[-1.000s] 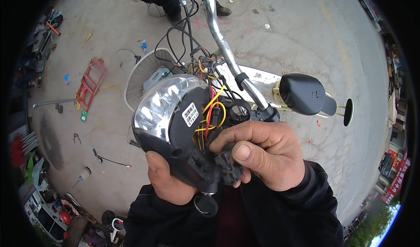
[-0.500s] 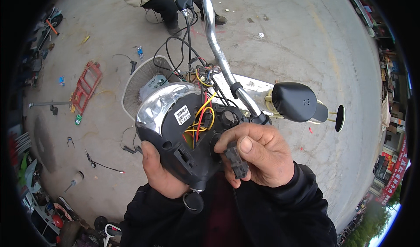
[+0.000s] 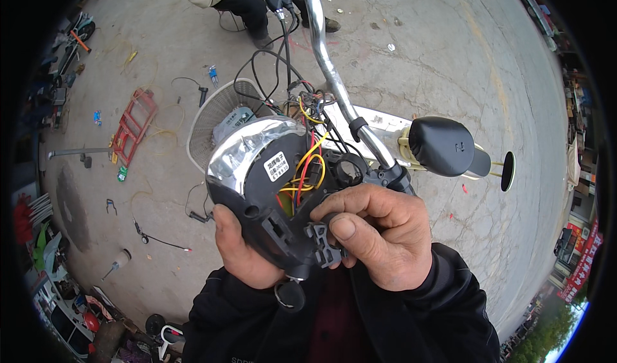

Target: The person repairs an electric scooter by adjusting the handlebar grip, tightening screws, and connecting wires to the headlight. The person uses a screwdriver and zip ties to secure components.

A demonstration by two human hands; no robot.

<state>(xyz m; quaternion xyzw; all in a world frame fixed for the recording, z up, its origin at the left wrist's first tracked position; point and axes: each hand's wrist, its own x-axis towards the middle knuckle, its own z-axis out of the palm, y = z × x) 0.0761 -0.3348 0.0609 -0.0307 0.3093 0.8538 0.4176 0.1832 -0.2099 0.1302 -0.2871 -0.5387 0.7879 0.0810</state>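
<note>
My left hand (image 3: 243, 252) is closed round the lower left side of a black headlight housing (image 3: 247, 225) with a shiny silver rim and a white label. From the opening in its back come red, yellow and blue wires (image 3: 313, 173). A key with a round black head (image 3: 289, 295) hangs below it. Between thumb and fingers, my right hand (image 3: 385, 241) pinches a small black plastic switch (image 3: 324, 244), its open framed side showing. The switch is close against the housing's right side, next to a rectangular slot (image 3: 277, 233); whether they touch I cannot tell.
Beyond the housing are a chrome handlebar (image 3: 331, 73), cables, a grey basket (image 3: 199, 128) and a black saddle (image 3: 441, 147). A red metal frame (image 3: 135, 124), a syringe (image 3: 117, 263) and scattered small parts lie on the concrete. A person (image 3: 244, 12) sits at the top.
My right hand has brought the switch left, nearer the housing's slot, and turned it so its framed side shows. My left hand keeps its hold on the housing.
</note>
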